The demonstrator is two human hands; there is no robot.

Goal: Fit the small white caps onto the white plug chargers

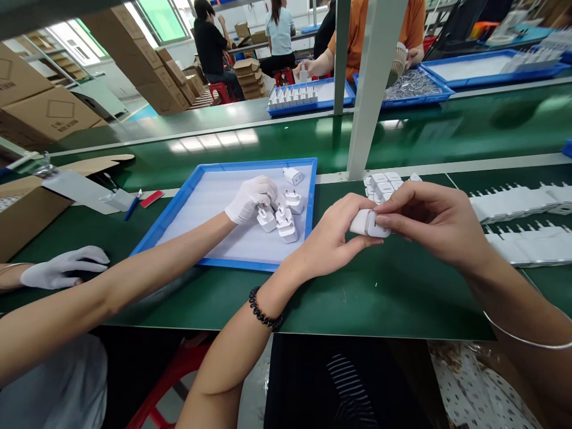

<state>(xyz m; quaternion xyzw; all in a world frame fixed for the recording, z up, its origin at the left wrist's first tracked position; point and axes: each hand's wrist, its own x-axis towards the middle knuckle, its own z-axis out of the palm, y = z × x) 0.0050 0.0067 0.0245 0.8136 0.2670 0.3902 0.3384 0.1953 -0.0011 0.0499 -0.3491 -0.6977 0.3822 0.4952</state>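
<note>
My left hand (335, 235), with a black coil band on the wrist, grips a white plug charger (363, 223) from its left side. From the right, my right hand (431, 217) pinches the same charger's other end between thumb and fingers. A seam or step runs across the charger; whether it is one piece or two I cannot tell. Just behind my hands sits a cluster of white chargers (383, 183). To the right stand rows of white chargers (531, 202) with their pins up.
On my left a co-worker's gloved hand (255, 196) reaches among several chargers (286, 223) in a blue-rimmed tray (167, 220). Their other gloved hand (65, 268) rests on the green bench (339, 304). A metal post (369, 89) rises behind my hands. Further trays (304, 107) stand beyond.
</note>
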